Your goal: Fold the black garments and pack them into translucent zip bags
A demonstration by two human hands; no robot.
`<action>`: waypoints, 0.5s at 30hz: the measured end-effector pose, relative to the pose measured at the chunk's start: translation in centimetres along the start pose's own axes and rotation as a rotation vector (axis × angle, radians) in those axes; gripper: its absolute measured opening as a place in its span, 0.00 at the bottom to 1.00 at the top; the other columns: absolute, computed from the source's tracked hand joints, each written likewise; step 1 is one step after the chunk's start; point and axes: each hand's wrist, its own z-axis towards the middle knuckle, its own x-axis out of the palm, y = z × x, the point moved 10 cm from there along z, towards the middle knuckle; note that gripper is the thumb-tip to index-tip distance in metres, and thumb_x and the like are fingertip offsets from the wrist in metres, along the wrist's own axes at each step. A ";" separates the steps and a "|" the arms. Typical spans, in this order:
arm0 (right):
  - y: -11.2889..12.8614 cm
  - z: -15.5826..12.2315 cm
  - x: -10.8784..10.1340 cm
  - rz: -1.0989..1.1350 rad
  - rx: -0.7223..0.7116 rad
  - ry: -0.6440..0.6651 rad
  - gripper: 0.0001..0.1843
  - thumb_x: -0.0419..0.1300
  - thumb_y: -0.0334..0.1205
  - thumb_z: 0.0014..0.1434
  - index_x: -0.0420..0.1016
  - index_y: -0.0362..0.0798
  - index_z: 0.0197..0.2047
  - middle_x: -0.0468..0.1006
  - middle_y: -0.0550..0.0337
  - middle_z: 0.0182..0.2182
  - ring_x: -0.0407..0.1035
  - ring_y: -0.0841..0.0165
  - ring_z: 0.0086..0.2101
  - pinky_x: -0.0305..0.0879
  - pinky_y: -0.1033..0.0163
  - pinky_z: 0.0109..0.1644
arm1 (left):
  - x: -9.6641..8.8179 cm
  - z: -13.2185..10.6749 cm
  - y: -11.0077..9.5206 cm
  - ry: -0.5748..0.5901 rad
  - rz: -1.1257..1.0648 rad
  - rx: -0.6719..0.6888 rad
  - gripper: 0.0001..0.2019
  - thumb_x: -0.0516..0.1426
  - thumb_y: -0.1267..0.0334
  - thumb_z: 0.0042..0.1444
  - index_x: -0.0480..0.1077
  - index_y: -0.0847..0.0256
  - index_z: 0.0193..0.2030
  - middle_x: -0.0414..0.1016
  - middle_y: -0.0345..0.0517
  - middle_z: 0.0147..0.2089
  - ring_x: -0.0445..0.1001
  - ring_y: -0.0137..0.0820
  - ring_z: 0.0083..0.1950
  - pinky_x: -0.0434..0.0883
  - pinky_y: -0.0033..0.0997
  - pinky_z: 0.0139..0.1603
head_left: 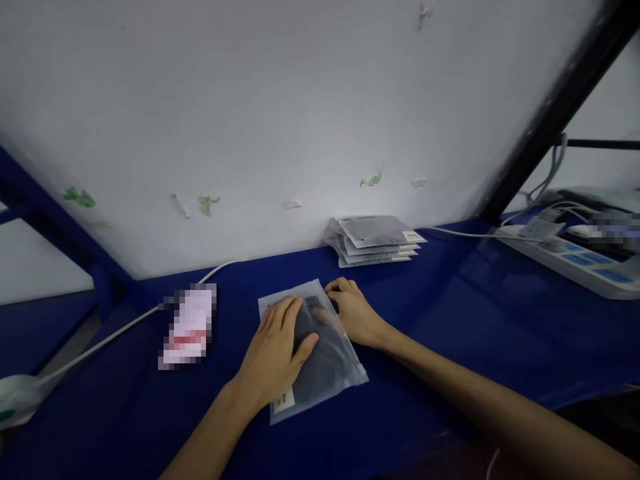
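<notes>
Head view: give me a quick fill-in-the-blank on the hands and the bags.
The left hand lies flat on the zip bag, which rests on the ____ table.
The stack of bags beyond the right hand lies against the white ____.
The white cable runs on the ____ hand's side.
Missing words: blue; wall; left.

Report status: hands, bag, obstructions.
Left hand flat on frosted zip bag. Right hand curled at its far edge. Bag stack behind, apart.
</notes>
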 end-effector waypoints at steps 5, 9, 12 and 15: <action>-0.8 -0.7 -0.5 0.069 -0.023 -0.037 0.12 0.63 0.47 0.57 0.79 0.46 0.33 0.71 0.49 0.49 0.64 0.59 0.48 0.64 0.53 0.55 | 0.4 0.0 0.2 0.011 0.031 -0.048 0.30 0.44 0.48 0.68 0.51 0.66 0.70 0.56 0.59 0.71 0.55 0.45 0.71 0.57 0.51 0.69; -4.1 -1.1 -3.0 -0.090 0.088 -0.165 0.13 0.61 0.46 0.59 0.77 0.46 0.29 0.70 0.48 0.50 0.65 0.56 0.49 0.65 0.50 0.54 | 0.7 0.1 0.3 -0.019 0.091 -0.058 0.31 0.43 0.48 0.68 0.49 0.66 0.70 0.56 0.62 0.71 0.54 0.48 0.71 0.56 0.55 0.69; -6.8 -1.3 -5.1 -0.233 0.153 -0.217 0.13 0.59 0.46 0.61 0.77 0.46 0.31 0.71 0.47 0.47 0.67 0.55 0.48 0.66 0.49 0.52 | 0.6 0.2 0.5 -0.040 0.135 -0.050 0.30 0.44 0.50 0.68 0.50 0.68 0.70 0.57 0.65 0.70 0.56 0.50 0.71 0.56 0.58 0.68; -8.5 -1.7 -6.7 -0.329 0.177 -0.243 0.12 0.57 0.45 0.62 0.77 0.45 0.37 0.72 0.47 0.43 0.68 0.55 0.46 0.67 0.50 0.49 | 0.1 0.1 1.1 -0.029 0.164 -0.040 0.30 0.47 0.51 0.67 0.52 0.67 0.69 0.60 0.63 0.69 0.57 0.51 0.70 0.58 0.59 0.67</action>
